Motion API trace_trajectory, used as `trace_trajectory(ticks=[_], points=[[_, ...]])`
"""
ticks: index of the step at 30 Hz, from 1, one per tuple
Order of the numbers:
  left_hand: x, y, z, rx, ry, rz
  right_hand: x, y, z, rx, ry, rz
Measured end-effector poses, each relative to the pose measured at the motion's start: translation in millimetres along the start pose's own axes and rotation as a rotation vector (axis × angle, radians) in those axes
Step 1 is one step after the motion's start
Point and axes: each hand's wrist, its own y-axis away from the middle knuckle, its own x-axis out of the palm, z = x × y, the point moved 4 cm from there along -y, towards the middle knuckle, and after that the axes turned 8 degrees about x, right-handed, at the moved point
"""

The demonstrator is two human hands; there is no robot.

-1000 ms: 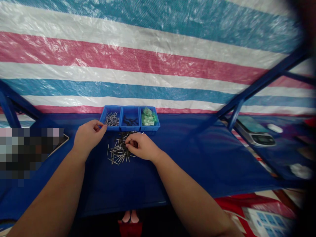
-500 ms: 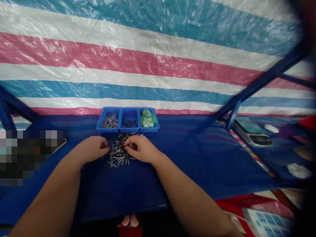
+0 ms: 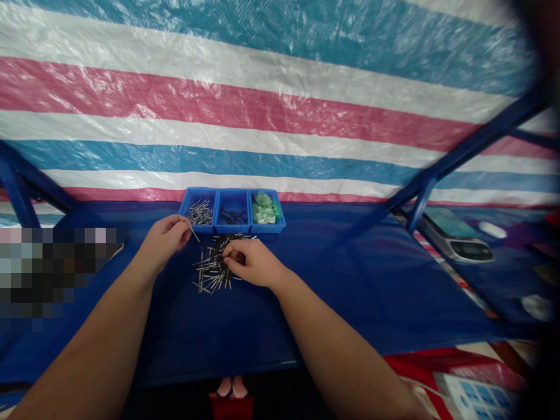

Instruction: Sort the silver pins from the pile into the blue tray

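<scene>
Between the fingertips of my left hand (image 3: 172, 233) is a thin silvery pin (image 3: 195, 234), just in front of the left blue bin (image 3: 184, 208). That bin holds many similar pins. My right hand (image 3: 247, 259) is closed at the right side of a loose pile of silvery and dark pins (image 3: 212, 271); what its curled fingers hold is too small to make out. The middle bin (image 3: 234, 201) contains a few dark pieces, and the right bin (image 3: 282, 224) holds green and clear plastic packets (image 3: 265, 209).
All this lies on a blue table (image 3: 350, 280) before a striped sheet (image 3: 262, 111). A digital scale (image 3: 470, 249) is at the right beyond a blue frame post (image 3: 422, 204). A blurred-out item lies at far left.
My left hand has moved up and away from the pile toward the left bin with a pin in its fingers. My right hand stays at the pile. The view has shifted slightly.
</scene>
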Motion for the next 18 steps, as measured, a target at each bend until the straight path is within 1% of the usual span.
trace_trajectory(ticks=[3, 7, 9, 12, 14, 16, 18], points=[[4.1, 0.9, -2.5, -0.082, 0.303, -0.114, -0.5, 0.0, 1.1, -0.001, -0.007, 0.009], [2.0, -0.9, -4.2, -0.052, 0.522, -0.275, -0.7, -0.3, 1.8, 0.004, -0.016, 0.028], [2.3, -2.0, -3.0, -0.041, 0.594, -0.304, -0.2, -0.4, 1.6, 0.001, -0.017, 0.029], [5.9, -2.3, -1.4, -0.05, 0.633, -0.256, 0.8, -0.2, 1.6, -0.014, -0.018, 0.022], [7.8, -1.4, -1.0, -0.063, 0.599, -0.2, 0.7, -0.1, 1.9, -0.018, -0.018, 0.016], [7.0, 0.0, -1.1, -0.061, 0.514, -0.159, -0.4, -0.1, 2.2, -0.016, -0.015, 0.013], [5.0, 1.3, -3.0, -0.016, 0.366, -0.083, -3.0, 0.1, 2.7, -0.013, -0.009, 0.008]])
